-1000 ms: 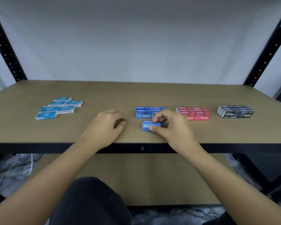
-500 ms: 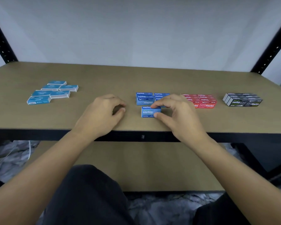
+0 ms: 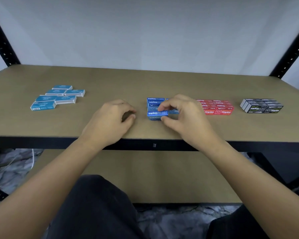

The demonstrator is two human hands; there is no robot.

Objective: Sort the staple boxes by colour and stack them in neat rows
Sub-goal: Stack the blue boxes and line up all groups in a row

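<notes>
A dark blue staple box (image 3: 157,115) is pinched by the right hand (image 3: 185,116), the thumb (image 3: 164,119) being set against its near right corner and the curled forefinger (image 3: 160,107) laid over its far edge. The box is a small cardboard oblong with sharp corners, laid flat with its long axis running left to right; its white "Staples" lettering is seen upside down. Just beyond the fingertips, a dark blue stack (image 3: 154,102) of like boxes is ranged, the held box lying just beside its near side. The left hand (image 3: 110,121) is rested knuckles-up on the matt brown table (image 3: 145,80), left of the box and apart from it, its fingers curled under and nothing held. Both forearms are extended over the table's dark front edge. To the right of the right hand's knuckles, red boxes (image 3: 217,107) are packed in a block, with black boxes (image 3: 262,106) farther right. Well left of the left hand, light blue boxes (image 3: 57,97) are spread loosely.
</notes>
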